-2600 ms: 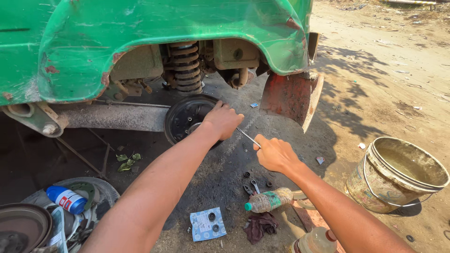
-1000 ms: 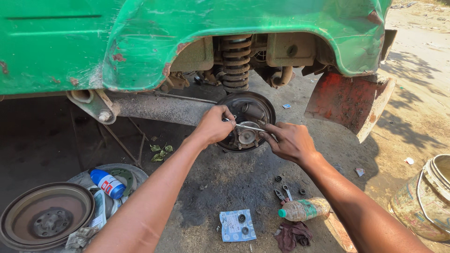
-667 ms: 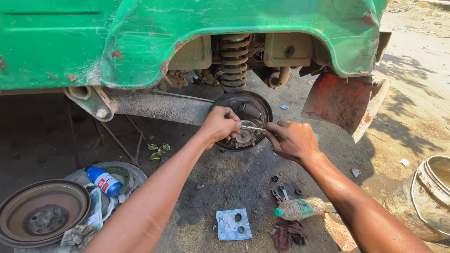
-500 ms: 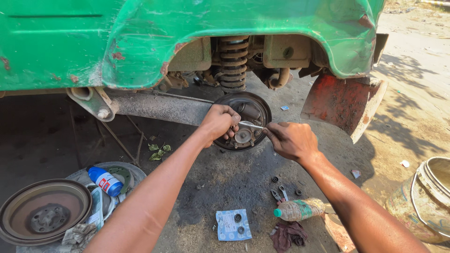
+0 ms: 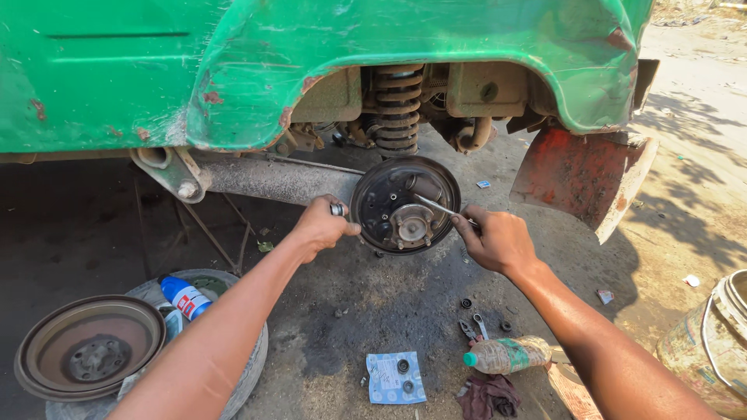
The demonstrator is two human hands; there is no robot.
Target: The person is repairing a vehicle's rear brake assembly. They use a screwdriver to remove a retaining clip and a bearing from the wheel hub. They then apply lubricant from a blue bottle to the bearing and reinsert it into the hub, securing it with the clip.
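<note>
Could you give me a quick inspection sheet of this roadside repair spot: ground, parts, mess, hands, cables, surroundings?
Surface: dirt ground, dark oily patch under the hub.
Job's things: round brake plate on the axle; thin metal tool.
Clutter: brake drum, blue bottle, card of small parts, plastic bottle, rag, bucket.
Hands: left hand closed on a small part at the plate's edge; right hand holds the tool.
Cables: nothing seen.
Surroundings: green vehicle body, coil spring, red mud flap.
</note>
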